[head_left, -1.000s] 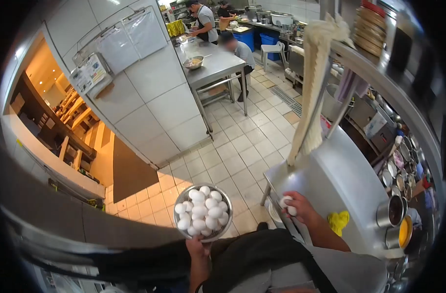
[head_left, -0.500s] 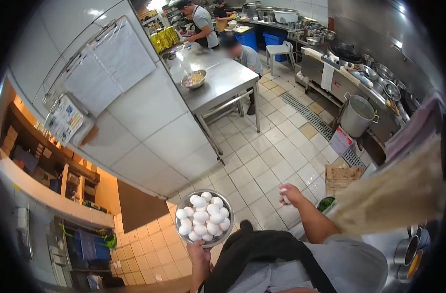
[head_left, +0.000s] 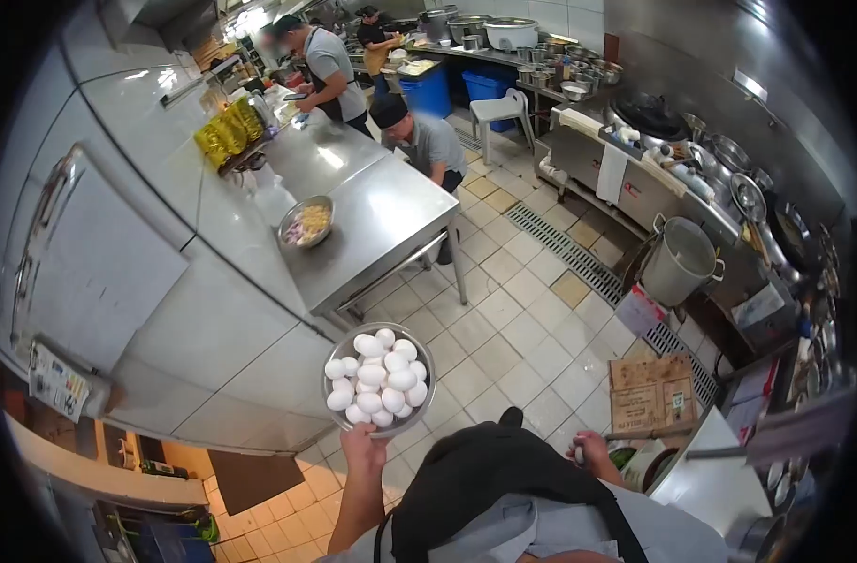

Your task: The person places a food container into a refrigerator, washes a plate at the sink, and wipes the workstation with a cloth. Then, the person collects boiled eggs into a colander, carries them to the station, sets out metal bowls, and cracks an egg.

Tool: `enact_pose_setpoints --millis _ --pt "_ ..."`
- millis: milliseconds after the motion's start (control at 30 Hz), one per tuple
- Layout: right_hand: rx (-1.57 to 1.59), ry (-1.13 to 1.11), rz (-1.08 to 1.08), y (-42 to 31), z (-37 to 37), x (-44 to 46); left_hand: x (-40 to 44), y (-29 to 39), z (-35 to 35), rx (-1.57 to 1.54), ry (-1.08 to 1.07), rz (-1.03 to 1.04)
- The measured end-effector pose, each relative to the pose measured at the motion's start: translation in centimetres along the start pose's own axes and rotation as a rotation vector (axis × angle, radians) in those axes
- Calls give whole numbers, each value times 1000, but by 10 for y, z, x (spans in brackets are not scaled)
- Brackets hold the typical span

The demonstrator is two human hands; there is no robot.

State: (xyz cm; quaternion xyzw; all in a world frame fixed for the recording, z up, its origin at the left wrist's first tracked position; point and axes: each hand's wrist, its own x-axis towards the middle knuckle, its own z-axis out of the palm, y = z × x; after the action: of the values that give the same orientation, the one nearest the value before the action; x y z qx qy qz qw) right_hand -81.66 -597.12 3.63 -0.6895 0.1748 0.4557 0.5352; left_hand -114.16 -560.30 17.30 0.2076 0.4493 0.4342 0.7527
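Note:
My left hand (head_left: 364, 446) is closed on the near rim of a round metal bowl (head_left: 428, 399), holding it out above the floor. White eggs (head_left: 372, 374) are heaped inside, most of them whole in view. Lower and to the right, my right hand (head_left: 593, 450) has its fingers curled around a small white thing that looks like an egg (head_left: 579, 454), mostly hidden by the fingers. That hand is apart from the bowl, near containers beside the right-hand counter.
A steel table (head_left: 382, 216) carries another metal bowl (head_left: 306, 221) with mixed food. A person (head_left: 428, 141) crouches beside it; two others work farther back. Flattened cardboard (head_left: 651, 392) lies on the tiled floor. A large pot (head_left: 680, 261) stands by the stove at right.
The view has swung toward the left and shows more of the steel table. My right hand has drawn back toward my body, still closed. The left hand keeps holding the bowl of eggs.

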Motion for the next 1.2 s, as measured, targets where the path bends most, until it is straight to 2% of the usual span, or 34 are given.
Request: enact_pose_setpoints --millis 67,200,233,333,400,467,500,533,567,600,633,667,733,767,833,933,1067,1100,1200 --pt "-67 -90 -56 -75 23 20 31 -8 33 -18 -1 -17" --pt "-248 -62 -278 -240 81 54 69 -13 106 38 -7 -39" --pt "-296 -79 -361 -304 98 80 97 -22 137 27 -31 -37" --pt "-400 -92 -483 -397 122 133 138 -29 195 44 -62 -74" --pt "-463 -77 -510 -419 124 163 164 -32 232 72 -64 -132" --pt "-639 19 -431 -433 113 193 200 -31 275 81 -149 -102" --pt "-660 40 -359 -433 98 205 226 -40 286 120 -192 -171" --pt "-678 49 -285 -415 71 217 232 -42 306 119 -183 -169" --pt "-875 38 -281 -377 20 279 252 -41 332 109 -209 -183" --pt "-1677 14 -769 -361 0 273 270 -42 354 100 -232 -197" --pt "-1858 -133 -606 -275 -78 387 300 -52 363 143 -266 -183" --pt "-1804 -111 -726 -269 -97 352 314 -52 381 142 -262 -189" --pt "-1465 -24 -331 -285 -93 312 349 -51 426 181 -266 -171" --pt "-1349 16 -218 -297 -91 310 358 -55 443 229 -264 -166" --pt "-1224 67 -127 -332 -77 319 383 -59 488 176 -260 -153" --pt "-1189 65 -171 -404 -55 363 429 -76 536 147 -228 -136" --pt "-1243 15 -335 -528 -35 433 465 -104 595 82 -163 -122" --pt "-1265 -4 -384 -560 -28 450 479 -115 605 44 -125 -63" --pt "-1353 -76 -519 -648 -5 499 490 -106 650 20 -80 -90"
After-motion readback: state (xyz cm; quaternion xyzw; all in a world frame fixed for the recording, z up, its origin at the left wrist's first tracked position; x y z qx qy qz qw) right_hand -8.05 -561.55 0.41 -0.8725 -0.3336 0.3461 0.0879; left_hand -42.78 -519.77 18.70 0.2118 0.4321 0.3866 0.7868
